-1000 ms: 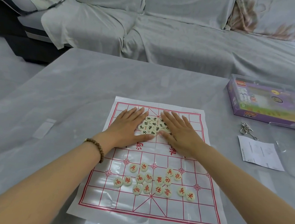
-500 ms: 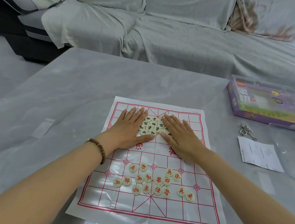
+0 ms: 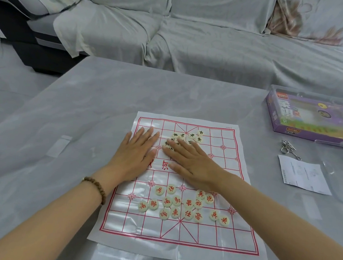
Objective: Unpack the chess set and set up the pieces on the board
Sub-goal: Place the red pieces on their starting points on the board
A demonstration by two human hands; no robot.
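1. A Chinese chess board (image 3: 238,237), a thin white sheet with a red grid, lies flat on the grey bench (image 3: 81,105), near the middle of its near edge.
2. The left hand (image 3: 135,153) lies palm down on the far left part of the board. Its fingers are straight, slightly spread and point away, and it holds nothing.
3. The right hand (image 3: 194,165) also lies palm down, just right of the left hand, with straight fingers angled to the far left. Its fingertips rest on the near side of the black-lettered pieces (image 3: 192,135) and cover several of them.
4. The black-lettered pieces form a loose cluster on the far middle of the board. A few lie uncovered just beyond the right hand.
5. The red-lettered pieces (image 3: 174,212) lie scattered, face up, across the near half of the board, apart from both hands.
6. A brown bead bracelet (image 3: 97,187) circles the left wrist.
7. A purple game box (image 3: 312,121) sits at the far right of the bench. Nearer than the box lie a small metal ring puzzle (image 3: 288,149) and a white printed leaflet (image 3: 303,176).
8. A sofa (image 3: 215,40) draped in grey cloth stands beyond the bench.
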